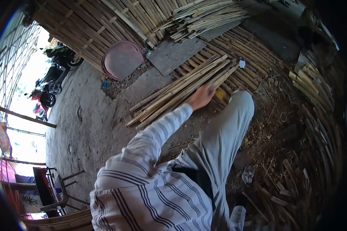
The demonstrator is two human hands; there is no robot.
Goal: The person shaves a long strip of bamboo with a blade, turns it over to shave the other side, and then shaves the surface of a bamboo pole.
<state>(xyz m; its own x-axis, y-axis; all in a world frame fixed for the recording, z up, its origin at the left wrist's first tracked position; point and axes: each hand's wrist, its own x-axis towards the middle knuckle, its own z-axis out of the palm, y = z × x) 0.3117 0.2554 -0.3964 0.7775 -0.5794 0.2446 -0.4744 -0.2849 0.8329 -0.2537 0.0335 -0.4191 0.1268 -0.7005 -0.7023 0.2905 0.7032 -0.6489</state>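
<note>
My left hand (202, 97) reaches out over a bundle of split bamboo strips (169, 96) lying on the ground in front of me. Its fingers are curled closed at the near end of a pale bamboo strip (226, 76) on the bundle's right side. A small yellow thing (220, 94) shows just beside the fingers, next to my raised knee (243, 101). My right hand does not show in this view.
Round bamboo poles (243, 50) lie under the bundle. Behind are a flat grey board (177, 56), a round pinkish lid (123, 59) and a strip pile (208, 17). Shavings (272, 131) and offcuts (283, 192) litter the right. Motorbikes (54, 77) stand outside at left.
</note>
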